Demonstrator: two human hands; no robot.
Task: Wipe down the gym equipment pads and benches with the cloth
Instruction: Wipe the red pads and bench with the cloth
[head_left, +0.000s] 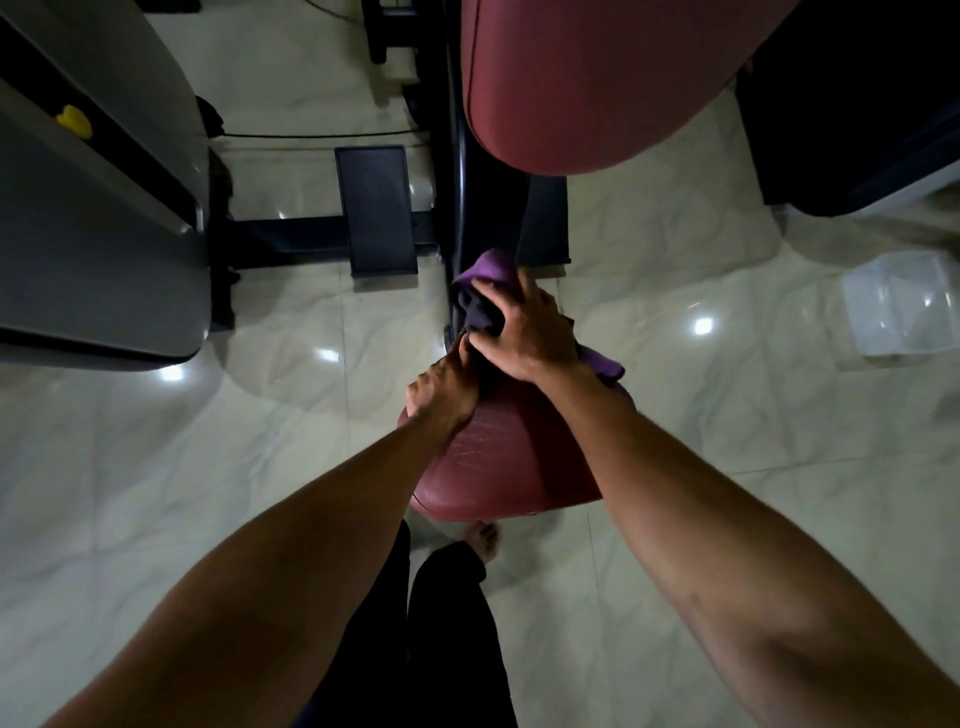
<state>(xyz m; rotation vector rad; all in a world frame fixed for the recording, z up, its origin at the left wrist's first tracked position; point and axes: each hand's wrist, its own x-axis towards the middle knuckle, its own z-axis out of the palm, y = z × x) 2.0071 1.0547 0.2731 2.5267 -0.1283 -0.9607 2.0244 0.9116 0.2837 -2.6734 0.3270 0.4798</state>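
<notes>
Spread fingers of the right hand (524, 332) curl over and grip a bunched purple cloth (491, 270), crumpled into dark folds, at the centre of the frame on the far end of a glossy maroon padded seat (498, 467). Beside it the left hand (441, 387) rests on the seat's edge, fingertips reaching the cloth; whether they pinch it is unclear.

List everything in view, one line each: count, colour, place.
cloth: 1, purple, at seat pad's far end, under right hand
seat pad: 1, dark red, centre
back pad: 1, dark red, top
footplate: 1, black, upper centre-left
machine shroud: 1, grey, far left
tag: 1, yellow, on shroud
container: 1, clear, on floor, right
floor: 1, pale glossy tiles
left hand: 1, on seat pad beside cloth
right hand: 1, fingers curled over cloth
foot: 1, bare, below seat pad
</notes>
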